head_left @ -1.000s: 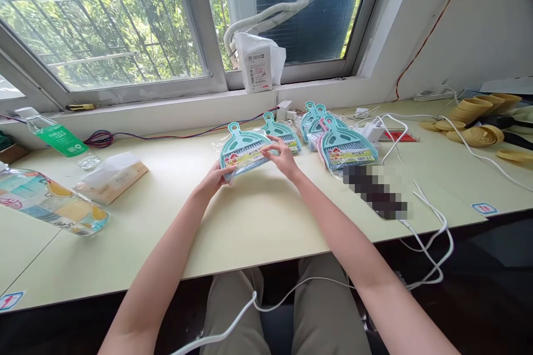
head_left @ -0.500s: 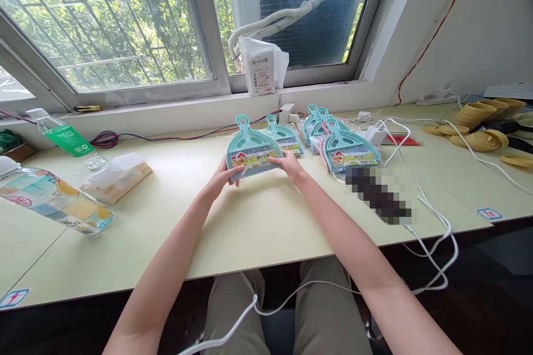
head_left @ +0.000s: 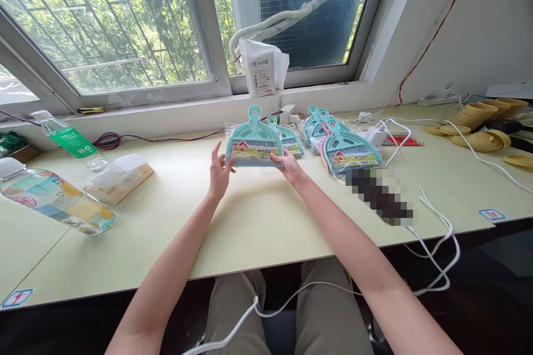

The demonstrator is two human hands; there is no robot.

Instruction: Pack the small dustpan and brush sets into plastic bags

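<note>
Right hand (head_left: 289, 165) grips bagged teal dustpan (head_left: 254, 141) upright; left hand (head_left: 219, 169) open, thumb touching edge.

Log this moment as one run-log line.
left hand: open beside dustpan pack | right hand: grips dustpan pack, upright above table | more packs at right

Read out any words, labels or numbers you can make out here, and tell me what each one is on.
None can be read.
Dustpan pack in the right hand: coloured label, print too small.
Green bottle label: blurred.
White bag on the sill: printed label and barcode, illegible.
Tissue pack: faint lettering, unreadable.
</note>
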